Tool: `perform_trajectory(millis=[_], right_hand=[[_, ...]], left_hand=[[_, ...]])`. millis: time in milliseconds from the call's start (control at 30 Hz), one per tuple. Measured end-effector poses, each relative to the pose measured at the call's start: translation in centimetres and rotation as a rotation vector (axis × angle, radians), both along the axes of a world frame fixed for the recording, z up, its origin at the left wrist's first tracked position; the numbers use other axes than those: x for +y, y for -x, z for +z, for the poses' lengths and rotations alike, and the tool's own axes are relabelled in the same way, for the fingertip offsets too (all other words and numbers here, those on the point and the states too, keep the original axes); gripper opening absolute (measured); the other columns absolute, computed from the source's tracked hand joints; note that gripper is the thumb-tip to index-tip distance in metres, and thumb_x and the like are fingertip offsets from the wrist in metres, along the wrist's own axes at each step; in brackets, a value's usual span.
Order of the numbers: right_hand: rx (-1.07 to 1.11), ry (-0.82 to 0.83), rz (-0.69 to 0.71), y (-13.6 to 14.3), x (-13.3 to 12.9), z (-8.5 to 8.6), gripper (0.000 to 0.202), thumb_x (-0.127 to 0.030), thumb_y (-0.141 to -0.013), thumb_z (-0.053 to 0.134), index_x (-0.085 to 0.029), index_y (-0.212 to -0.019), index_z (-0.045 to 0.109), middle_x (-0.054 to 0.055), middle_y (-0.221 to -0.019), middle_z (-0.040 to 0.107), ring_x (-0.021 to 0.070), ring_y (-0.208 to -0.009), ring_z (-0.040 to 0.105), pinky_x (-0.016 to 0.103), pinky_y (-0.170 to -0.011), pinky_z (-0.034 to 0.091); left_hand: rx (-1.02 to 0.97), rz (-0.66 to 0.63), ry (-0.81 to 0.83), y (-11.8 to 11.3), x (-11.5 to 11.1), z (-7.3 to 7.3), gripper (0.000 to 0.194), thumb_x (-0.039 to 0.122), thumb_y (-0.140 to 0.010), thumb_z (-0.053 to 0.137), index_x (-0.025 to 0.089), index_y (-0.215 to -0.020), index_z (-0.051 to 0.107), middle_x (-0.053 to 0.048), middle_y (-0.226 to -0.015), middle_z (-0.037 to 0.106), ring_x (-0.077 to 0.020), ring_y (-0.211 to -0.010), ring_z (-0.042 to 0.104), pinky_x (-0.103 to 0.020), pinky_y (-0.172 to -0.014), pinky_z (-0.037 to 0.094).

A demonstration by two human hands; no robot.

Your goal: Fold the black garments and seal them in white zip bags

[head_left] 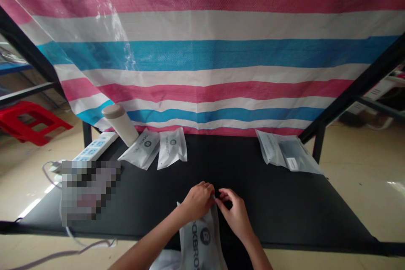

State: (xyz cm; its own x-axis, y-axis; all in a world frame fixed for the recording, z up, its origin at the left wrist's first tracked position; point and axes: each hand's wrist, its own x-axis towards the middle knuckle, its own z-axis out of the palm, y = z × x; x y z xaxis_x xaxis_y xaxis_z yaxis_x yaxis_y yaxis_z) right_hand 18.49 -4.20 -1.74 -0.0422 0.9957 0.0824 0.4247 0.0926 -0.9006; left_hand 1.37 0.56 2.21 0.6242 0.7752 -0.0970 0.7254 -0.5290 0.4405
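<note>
A frosted plastic bag (202,240) with dark lettering and a round logo lies at the table's front edge, close to my body. My left hand (199,200) is closed on its top edge, fingers bent over it. Just to the right, my right hand (231,211) touches the bag's top right corner, thumb and fingers curled towards it. Its fingertips are small in view, and whether they pinch the bag is hard to tell. What is inside the bag cannot be made out.
On the black table (221,156) are two lettered bags (144,147), (172,147) beside a white bottle (122,124). More bags (284,152) lie at the back right. A power strip (96,147) and a blurred-out object (91,190) are left. Striped sheeting (196,55) hangs behind.
</note>
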Motion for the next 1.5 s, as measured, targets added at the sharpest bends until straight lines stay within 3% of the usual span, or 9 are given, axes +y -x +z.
perform_trajectory(millis=[267, 467, 567, 700, 867, 1067, 1200, 1300, 1500], right_hand=[[-0.186, -0.007, 0.067, 0.8, 0.2, 1.8, 0.028, -0.038, -0.093, 0.052, -0.020, -0.074, 0.062, 0.003, -0.074, 0.065, 0.0189, -0.074, 0.061, 0.028, -0.071, 0.042], [-0.282, -0.060, 0.093, 1.0, -0.7, 1.3, 0.032, -0.034, -0.096, 0.043, -0.019, -0.076, 0.062, 0.006, -0.074, 0.063, 0.0215, -0.081, 0.059, 0.031, -0.080, 0.040], [-0.231, 0.003, 0.106, 1.1, -1.4, 1.5, 0.035, -0.037, -0.096, 0.044, -0.017, -0.073, 0.061, 0.004, -0.069, 0.061, 0.0178, -0.070, 0.056, 0.027, -0.068, 0.038], [-0.093, 0.134, 0.111, 1.1, -3.5, 1.7, 0.043, -0.044, -0.094, 0.046, -0.016, -0.064, 0.058, 0.001, -0.060, 0.058, 0.0130, -0.058, 0.050, 0.024, -0.057, 0.033], [0.001, 0.229, 0.015, 1.1, -6.2, 1.2, 0.049, -0.054, -0.091, 0.048, -0.016, -0.064, 0.062, 0.004, -0.062, 0.063, 0.0176, -0.065, 0.058, 0.025, -0.064, 0.041], [0.287, 0.215, -0.103, 0.5, -5.4, 0.9, 0.045, -0.054, -0.091, 0.051, -0.018, -0.117, 0.059, 0.007, -0.087, 0.069, 0.0190, -0.074, 0.065, 0.028, -0.071, 0.050], [0.348, 0.229, -0.162, -0.3, -3.8, 0.7, 0.045, -0.055, -0.092, 0.048, -0.018, -0.115, 0.058, 0.007, -0.087, 0.068, 0.0192, -0.076, 0.065, 0.028, -0.070, 0.051], [0.279, 0.226, -0.071, -0.5, -2.1, 0.7, 0.044, -0.054, -0.091, 0.049, -0.016, -0.112, 0.061, 0.008, -0.086, 0.068, 0.0198, -0.075, 0.065, 0.027, -0.065, 0.050], [0.038, 0.180, 0.062, 0.3, 2.1, 1.4, 0.038, -0.047, -0.092, 0.048, -0.017, -0.110, 0.063, 0.007, -0.080, 0.070, 0.0200, -0.071, 0.066, 0.028, -0.064, 0.048]], left_hand=[[-0.295, 0.090, 0.367, 1.3, -0.3, 0.1, 0.016, 0.024, -0.086, 0.052, 0.018, -0.090, 0.067, 0.000, -0.077, 0.067, -0.0128, -0.069, 0.059, -0.021, -0.062, 0.039], [-0.446, 0.147, 0.403, 1.6, -0.4, -0.1, 0.016, 0.024, -0.084, 0.056, 0.013, -0.084, 0.068, 0.000, -0.070, 0.062, -0.0103, -0.063, 0.052, -0.020, -0.058, 0.036], [-0.488, 0.116, 0.415, 2.0, 0.6, 0.0, 0.016, 0.024, -0.083, 0.057, 0.013, -0.082, 0.068, 0.000, -0.070, 0.062, -0.0101, -0.063, 0.051, -0.020, -0.059, 0.037], [-0.527, 0.159, 0.292, 2.9, 4.5, 0.7, 0.019, 0.027, -0.086, 0.055, 0.013, -0.080, 0.067, 0.001, -0.067, 0.060, -0.0099, -0.061, 0.049, -0.020, -0.057, 0.036], [-0.436, 0.263, 0.067, 1.8, 9.2, 2.4, 0.018, 0.027, -0.088, 0.053, 0.017, -0.082, 0.067, -0.001, -0.076, 0.067, -0.0145, -0.069, 0.057, -0.026, -0.066, 0.043], [-0.392, 0.301, -0.360, -0.8, 6.2, 3.8, 0.032, 0.031, -0.091, 0.053, 0.022, -0.122, 0.056, -0.008, -0.121, 0.063, -0.0276, -0.114, 0.053, -0.044, -0.094, 0.044], [-0.371, 0.299, -0.374, 0.8, 2.1, 1.2, 0.045, 0.037, -0.093, 0.053, 0.020, -0.134, 0.045, -0.012, -0.131, 0.056, -0.0291, -0.123, 0.049, -0.049, -0.102, 0.042], [-0.356, 0.288, -0.324, 2.3, 0.0, -1.9, 0.050, 0.037, -0.096, 0.048, 0.019, -0.141, 0.036, -0.014, -0.142, 0.048, -0.0277, -0.136, 0.041, -0.048, -0.110, 0.039], [-0.283, 0.276, -0.290, 3.4, -0.8, -4.5, 0.060, 0.039, -0.099, 0.039, 0.018, -0.152, 0.019, -0.014, -0.156, 0.030, -0.0269, -0.146, 0.024, -0.049, -0.117, 0.030]])
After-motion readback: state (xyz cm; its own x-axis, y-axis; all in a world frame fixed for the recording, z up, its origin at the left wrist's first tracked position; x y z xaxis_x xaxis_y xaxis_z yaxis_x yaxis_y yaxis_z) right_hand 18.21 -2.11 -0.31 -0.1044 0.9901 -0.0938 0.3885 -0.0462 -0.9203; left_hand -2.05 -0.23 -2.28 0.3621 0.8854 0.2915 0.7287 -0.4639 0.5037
